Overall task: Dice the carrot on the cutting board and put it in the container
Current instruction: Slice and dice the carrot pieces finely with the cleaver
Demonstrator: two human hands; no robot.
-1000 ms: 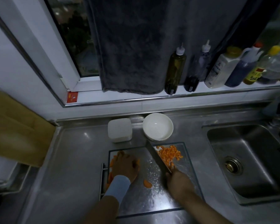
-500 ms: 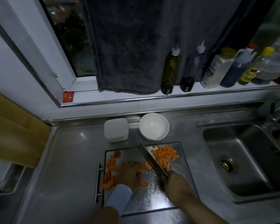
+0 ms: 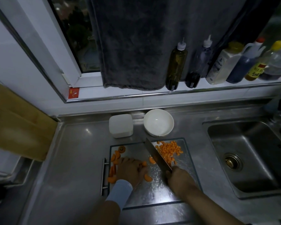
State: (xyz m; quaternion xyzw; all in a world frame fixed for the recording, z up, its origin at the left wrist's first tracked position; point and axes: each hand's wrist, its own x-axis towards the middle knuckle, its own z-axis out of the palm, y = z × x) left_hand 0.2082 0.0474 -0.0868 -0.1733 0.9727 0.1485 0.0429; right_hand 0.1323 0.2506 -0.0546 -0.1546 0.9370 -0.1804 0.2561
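Gripping knife (image 3: pixel 158 155) w/ R hand (image 3: pixel 178 177), blade diagonal btwn diced pile (image 3: pixel 168 151) (right) & carrot slices (image 3: pixel 113 159) (left) on cutting board (image 3: pixel 161 189); L hand (image 3: pixel 131 169) rests on slices, grip unclear.

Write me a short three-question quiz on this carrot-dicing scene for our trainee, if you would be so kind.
1. True or false: the white bowl already holds diced carrot.
2. What does the right hand grip? A. a spoon B. the knife C. the white bowl
3. Fill in: on the cutting board, the diced carrot lies to the ___ of the knife blade.
Key: 1 false; 2 B; 3 right.
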